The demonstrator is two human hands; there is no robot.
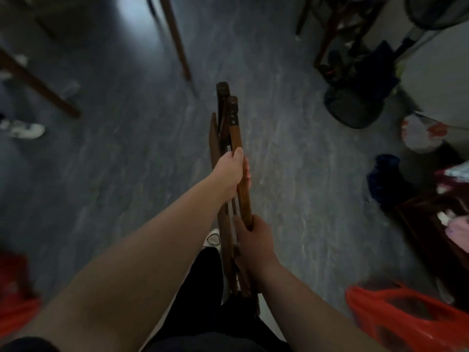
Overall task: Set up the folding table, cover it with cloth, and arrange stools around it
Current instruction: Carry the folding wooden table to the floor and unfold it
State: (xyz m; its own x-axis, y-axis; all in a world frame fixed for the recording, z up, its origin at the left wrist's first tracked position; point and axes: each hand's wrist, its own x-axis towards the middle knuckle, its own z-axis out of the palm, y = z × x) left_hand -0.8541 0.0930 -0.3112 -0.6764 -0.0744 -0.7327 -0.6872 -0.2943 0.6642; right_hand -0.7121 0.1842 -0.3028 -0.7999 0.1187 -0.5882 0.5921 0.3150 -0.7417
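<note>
A folded brown wooden frame [234, 128], with legs pressed together and dark caps at their far ends, points away from me over the grey floor. My left hand [229, 171] grips its legs about midway along. My right hand [252, 240] grips the same frame closer to my body, fingers curled round one leg. The near end of the frame is hidden behind my right forearm and my black trouser leg. No cloth for the table is in view.
Wooden furniture legs [177, 41] stand ahead and at the left [38, 85]. A fan base [355, 107] and dark clutter sit at the right. Red plastic bags lie at the lower right [406, 318] and lower left [15, 295]. Open grey floor [127, 148] lies ahead left.
</note>
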